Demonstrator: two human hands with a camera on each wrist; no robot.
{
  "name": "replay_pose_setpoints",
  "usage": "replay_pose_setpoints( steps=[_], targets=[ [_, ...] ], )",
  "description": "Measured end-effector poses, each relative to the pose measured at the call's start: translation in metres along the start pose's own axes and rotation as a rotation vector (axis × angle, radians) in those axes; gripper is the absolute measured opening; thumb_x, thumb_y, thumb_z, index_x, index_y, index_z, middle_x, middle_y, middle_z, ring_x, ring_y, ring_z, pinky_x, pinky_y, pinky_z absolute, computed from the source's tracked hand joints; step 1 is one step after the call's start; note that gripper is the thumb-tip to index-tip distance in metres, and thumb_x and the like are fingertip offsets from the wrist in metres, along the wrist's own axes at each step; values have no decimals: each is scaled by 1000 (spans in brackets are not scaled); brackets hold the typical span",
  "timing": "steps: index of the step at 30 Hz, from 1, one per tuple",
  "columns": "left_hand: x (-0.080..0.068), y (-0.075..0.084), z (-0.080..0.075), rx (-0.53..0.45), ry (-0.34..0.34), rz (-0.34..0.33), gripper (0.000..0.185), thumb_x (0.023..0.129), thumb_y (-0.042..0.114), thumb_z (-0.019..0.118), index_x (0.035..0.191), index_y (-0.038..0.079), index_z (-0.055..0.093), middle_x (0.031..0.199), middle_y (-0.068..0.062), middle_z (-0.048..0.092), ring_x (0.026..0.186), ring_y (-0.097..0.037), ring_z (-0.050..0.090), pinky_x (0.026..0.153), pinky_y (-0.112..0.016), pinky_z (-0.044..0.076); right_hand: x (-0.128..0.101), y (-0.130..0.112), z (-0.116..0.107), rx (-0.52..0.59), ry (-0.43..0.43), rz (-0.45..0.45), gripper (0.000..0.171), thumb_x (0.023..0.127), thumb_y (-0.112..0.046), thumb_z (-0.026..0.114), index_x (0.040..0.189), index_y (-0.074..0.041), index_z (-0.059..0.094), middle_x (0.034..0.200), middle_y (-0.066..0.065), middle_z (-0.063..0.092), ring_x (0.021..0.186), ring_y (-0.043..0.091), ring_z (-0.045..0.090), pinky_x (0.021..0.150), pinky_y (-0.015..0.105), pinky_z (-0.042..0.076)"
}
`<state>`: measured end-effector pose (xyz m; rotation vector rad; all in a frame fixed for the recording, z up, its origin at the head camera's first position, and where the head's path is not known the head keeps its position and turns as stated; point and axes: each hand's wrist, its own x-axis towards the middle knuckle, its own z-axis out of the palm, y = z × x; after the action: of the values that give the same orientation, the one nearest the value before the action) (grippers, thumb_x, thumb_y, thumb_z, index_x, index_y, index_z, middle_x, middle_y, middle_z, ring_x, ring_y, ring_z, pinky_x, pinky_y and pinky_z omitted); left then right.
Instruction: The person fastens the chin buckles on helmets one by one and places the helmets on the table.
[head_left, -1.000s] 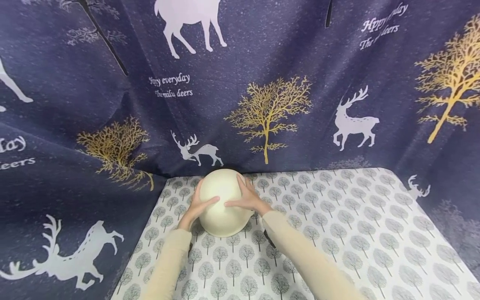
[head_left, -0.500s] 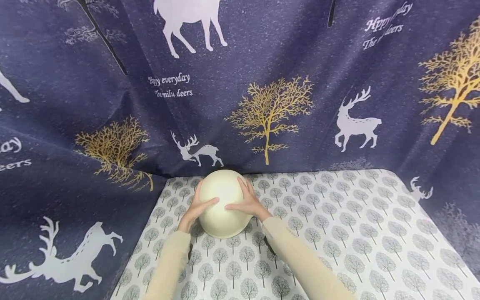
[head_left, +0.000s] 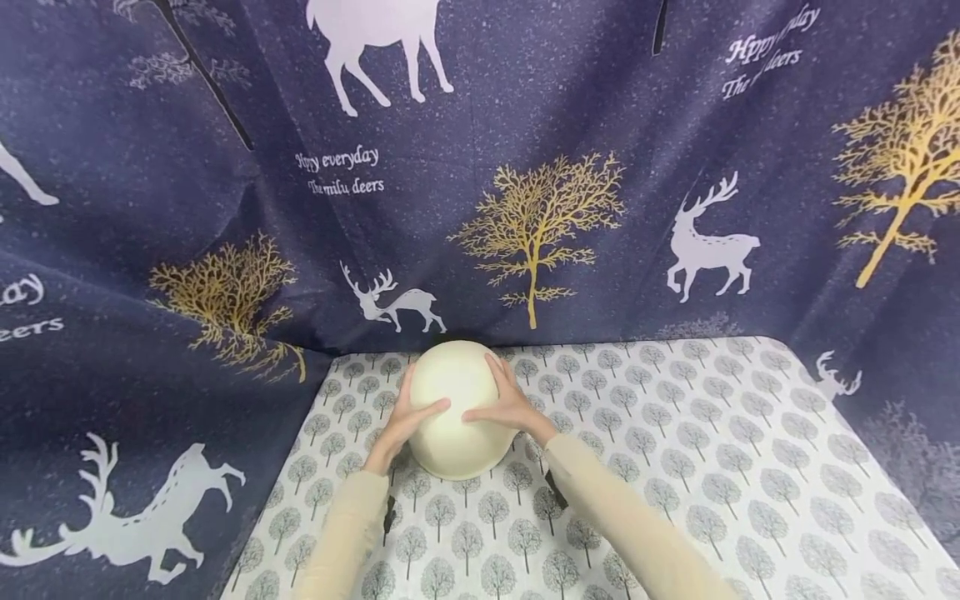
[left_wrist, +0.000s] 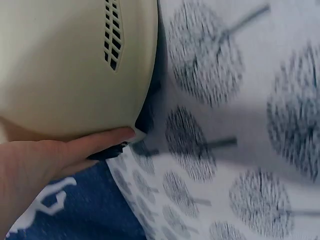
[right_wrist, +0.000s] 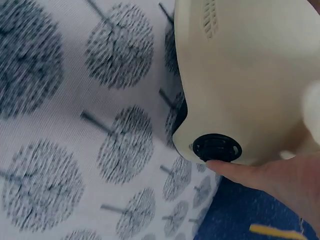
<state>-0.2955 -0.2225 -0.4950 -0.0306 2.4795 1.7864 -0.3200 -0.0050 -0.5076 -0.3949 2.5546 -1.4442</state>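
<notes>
A smooth cream helmet [head_left: 453, 442] rests at the far edge of the patterned tabletop, its dome facing up. My left hand [head_left: 407, 418] grips its left side, thumb across the dome and fingers reaching down the side. Opposite it, my right hand [head_left: 512, 408] holds the right side, and the thumb tips come near each other on top. The left wrist view shows a slotted vent [left_wrist: 114, 35] and fingers near the lower rim. In the right wrist view a fingertip touches a round black fitting [right_wrist: 217, 147] on the helmet's side.
The table carries a white cloth [head_left: 637, 433] printed with grey trees. Directly behind the helmet, a dark blue curtain [head_left: 450, 250] with deer and golden trees hangs at the table's back edge and runs along the left side.
Over the last half second the helmet and both hands have shifted slightly to the right. The hold on it looks the same.
</notes>
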Motion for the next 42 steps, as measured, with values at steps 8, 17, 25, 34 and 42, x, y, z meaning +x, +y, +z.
replay_pose_setpoints(
  steps=[8,17,25,34,42],
  targets=[
    [1,-6,39,-3,12,24,106,70,35,80,147,42,9,157,-6,16,141,-38,23,112,-64,17,-20,18,-35,6,-14,17,120,61,-43,84,150,-35,4,159,13,-3,145,42,5,109,68,18],
    [-15,6,83,34,47,-7,108,63,44,83,143,51,11,154,-11,18,137,-41,28,107,-67,26,-49,41,-65,-30,-31,32,118,64,-45,82,150,-35,2,159,10,-9,145,41,0,106,70,15],
    [-28,14,125,55,63,-26,110,60,49,82,143,52,10,150,-21,16,128,-46,37,98,-70,34,-80,61,-93,-13,-4,17,118,65,-42,82,151,-32,1,158,15,-9,144,44,-3,103,73,15],
    [-43,23,152,150,120,-48,112,57,57,81,139,60,5,146,-27,21,121,-51,43,90,-70,40,-102,72,-107,51,9,-47,117,66,-34,82,151,-28,2,157,20,-6,140,52,4,99,74,23],
    [-43,22,153,158,107,-49,110,58,57,80,137,62,3,147,-27,18,121,-52,43,89,-70,41,-104,76,-106,45,37,-49,114,68,-35,81,151,-31,3,157,19,-9,141,51,0,98,75,19]
  ],
)
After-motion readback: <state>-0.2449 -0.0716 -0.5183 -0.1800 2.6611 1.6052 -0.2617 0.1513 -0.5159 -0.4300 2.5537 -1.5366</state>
